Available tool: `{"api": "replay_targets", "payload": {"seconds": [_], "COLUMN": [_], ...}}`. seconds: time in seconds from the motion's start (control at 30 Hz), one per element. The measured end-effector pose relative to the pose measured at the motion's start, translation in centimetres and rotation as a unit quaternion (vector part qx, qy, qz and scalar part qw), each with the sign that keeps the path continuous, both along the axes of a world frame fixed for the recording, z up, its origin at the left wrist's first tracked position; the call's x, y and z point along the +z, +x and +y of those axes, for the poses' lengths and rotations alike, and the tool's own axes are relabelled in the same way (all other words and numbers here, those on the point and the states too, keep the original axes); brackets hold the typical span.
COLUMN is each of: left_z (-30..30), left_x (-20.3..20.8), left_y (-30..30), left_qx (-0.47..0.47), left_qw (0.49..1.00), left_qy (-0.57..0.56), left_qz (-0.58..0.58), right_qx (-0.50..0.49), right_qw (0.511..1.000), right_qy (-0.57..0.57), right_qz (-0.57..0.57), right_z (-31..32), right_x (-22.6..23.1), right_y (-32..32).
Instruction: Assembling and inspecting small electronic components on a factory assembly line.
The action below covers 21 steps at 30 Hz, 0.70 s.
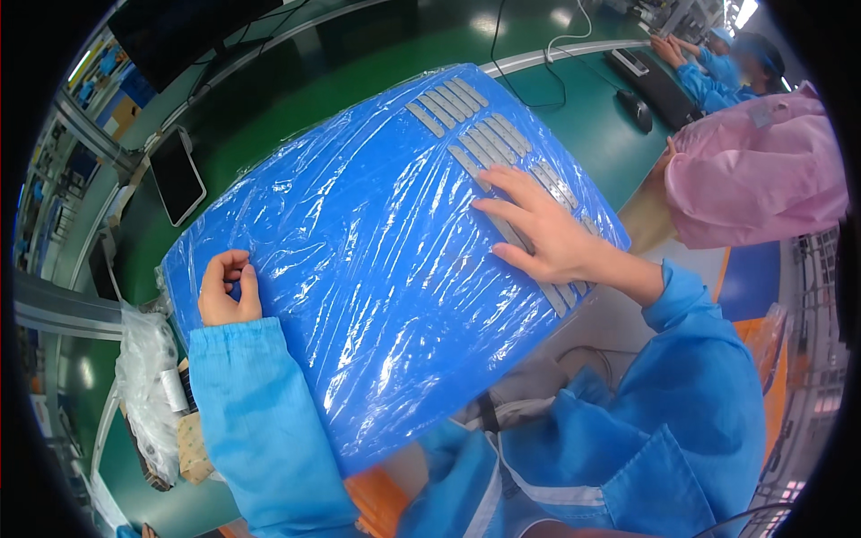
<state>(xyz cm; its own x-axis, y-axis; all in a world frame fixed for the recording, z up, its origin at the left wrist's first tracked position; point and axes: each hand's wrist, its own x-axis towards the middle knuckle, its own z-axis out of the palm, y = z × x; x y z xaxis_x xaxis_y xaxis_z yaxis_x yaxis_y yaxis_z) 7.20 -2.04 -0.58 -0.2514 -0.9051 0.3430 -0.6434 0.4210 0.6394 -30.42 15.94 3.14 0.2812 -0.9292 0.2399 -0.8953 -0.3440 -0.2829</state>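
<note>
A large blue board (314, 233) under wrinkled clear plastic film lies in front of me. Grey metal strips (433, 118) are laid out in several slanted rows along its right side. My right hand (543, 231) is spread palm down over the middle rows, its fingertips at the strips and hiding some of them. Near the board's left edge rests my left hand (228, 289), fingers loosely curled toward the thumb. Blue film shows through the gap between them, and nothing is visible in that hand.
On the green table (359, 54) a tablet-like device (177, 175) stands at the left. A crumpled clear bag (148, 386) lies lower left. At the far right are a black mouse (635, 110), cables, and a person in a pink sleeve (753, 170). Others in blue sit beyond.
</note>
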Motion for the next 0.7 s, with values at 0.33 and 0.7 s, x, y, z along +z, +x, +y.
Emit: {"api": "replay_targets", "payload": {"seconds": [0.33,0.7], "left_z": [0.3,0.3], "left_x": [0.2,0.4], "left_y": [-0.2,-0.2], "left_qx": [0.003,0.002], "left_qw": [1.0,1.0], "left_qy": [0.011,0.018], "left_qz": [0.005,-0.003], "right_qx": [-0.026,-0.083], "right_qw": [0.994,0.967], "right_qy": [-0.037,-0.049], "right_qz": [-0.101,-0.237], "right_z": [0.4,0.7], "right_x": [-0.1,-0.3], "right_y": [0.4,-0.5]}}
